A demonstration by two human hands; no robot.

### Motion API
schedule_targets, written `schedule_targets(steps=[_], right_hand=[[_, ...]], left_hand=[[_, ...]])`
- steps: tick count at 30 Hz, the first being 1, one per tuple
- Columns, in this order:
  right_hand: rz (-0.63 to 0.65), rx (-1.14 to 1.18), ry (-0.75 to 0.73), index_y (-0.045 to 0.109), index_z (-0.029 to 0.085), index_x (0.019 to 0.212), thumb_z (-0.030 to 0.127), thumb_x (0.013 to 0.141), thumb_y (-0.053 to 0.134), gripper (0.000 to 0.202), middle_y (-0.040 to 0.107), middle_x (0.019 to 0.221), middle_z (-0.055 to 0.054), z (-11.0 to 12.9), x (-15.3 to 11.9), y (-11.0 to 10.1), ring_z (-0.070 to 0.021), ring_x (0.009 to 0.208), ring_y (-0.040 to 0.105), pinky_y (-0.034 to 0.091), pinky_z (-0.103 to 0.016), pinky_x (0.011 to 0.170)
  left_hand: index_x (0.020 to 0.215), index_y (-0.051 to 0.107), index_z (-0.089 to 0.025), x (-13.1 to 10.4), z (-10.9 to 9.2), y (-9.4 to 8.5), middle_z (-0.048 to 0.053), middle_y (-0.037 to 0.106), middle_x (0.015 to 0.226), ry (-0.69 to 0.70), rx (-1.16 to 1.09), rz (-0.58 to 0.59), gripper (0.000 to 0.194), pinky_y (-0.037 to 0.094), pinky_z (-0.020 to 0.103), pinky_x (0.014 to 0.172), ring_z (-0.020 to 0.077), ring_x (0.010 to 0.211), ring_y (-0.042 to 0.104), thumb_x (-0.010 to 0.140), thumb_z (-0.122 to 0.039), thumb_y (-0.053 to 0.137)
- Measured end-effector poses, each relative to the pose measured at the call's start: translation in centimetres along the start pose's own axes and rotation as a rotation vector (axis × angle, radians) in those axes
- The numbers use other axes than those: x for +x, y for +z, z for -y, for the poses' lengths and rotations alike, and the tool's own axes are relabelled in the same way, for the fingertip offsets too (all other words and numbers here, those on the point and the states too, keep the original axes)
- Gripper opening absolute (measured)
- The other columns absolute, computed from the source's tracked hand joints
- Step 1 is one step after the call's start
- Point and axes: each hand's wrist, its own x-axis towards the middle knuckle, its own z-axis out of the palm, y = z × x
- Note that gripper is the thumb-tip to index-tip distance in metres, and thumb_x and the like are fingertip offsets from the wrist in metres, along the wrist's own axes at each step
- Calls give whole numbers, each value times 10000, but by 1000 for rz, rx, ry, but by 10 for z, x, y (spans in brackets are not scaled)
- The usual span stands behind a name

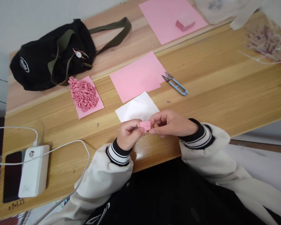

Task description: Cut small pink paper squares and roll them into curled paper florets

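A small piece of pink paper with cuts or folds along its lower edge is held above the front of the table. My left hand pinches it from the left between thumb and finger. On its right edge are the closed fingertips of my right hand, and whether they grip the paper or only touch it is hard to see. Just beyond both hands lie white paper sheets, partly hidden by my fingers. Behind those is a larger pink sheet, with blue-handled thread snips resting at its right corner.
A pile of pink crinkled pieces sits on a pink card at left. Beyond it lies a black bag. A white power bank, a phone and a cable occupy the left end. Another pink sheet lies at the back.
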Motion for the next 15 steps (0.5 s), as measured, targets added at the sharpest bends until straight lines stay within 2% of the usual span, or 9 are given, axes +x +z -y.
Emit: schedule_targets(steps=[15], right_hand=[[-3, 8, 25, 568, 122, 704, 333, 653, 670, 239, 463, 446, 78, 2, 1, 1, -38, 401, 411, 323, -181, 409]], left_hand=[[494, 485, -149, 0, 0, -1, -24, 446, 476, 21, 47, 18, 275, 310, 223, 456, 80, 461, 389, 744, -237, 556]])
